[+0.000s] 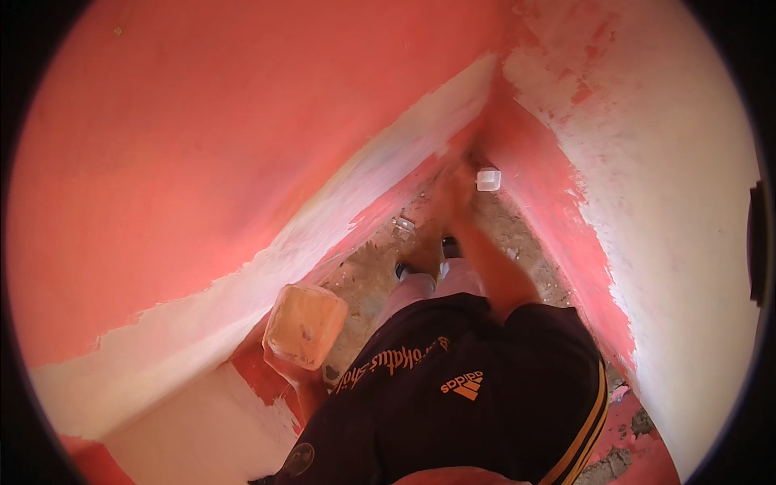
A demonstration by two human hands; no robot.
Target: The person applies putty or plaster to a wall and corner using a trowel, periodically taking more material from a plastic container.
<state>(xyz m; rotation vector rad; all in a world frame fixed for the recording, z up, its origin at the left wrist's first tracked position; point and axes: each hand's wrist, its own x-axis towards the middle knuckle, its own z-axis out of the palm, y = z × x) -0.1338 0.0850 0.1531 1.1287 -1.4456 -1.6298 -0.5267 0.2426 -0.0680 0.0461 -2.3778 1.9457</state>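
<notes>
My left hand is closed on a squarish plastic tub, smeared with peach-pink, held out at the left of my body. Part of that hand is hidden beneath the tub. Ahead, my right arm stretches toward the corner where two walls meet. The right hand is smeared by motion, so its fingers do not show clearly. A small dark shape lies just past it, too blurred to name. The left wall is coral red above a whitish band, with red again along its bottom edge near my right hand.
A small whitish square container is in the corner, beside my right hand. The right wall is pale, with a ragged red strip low down. Dusty, gritty floor lies around my shoes. A bit of litter is near the left wall.
</notes>
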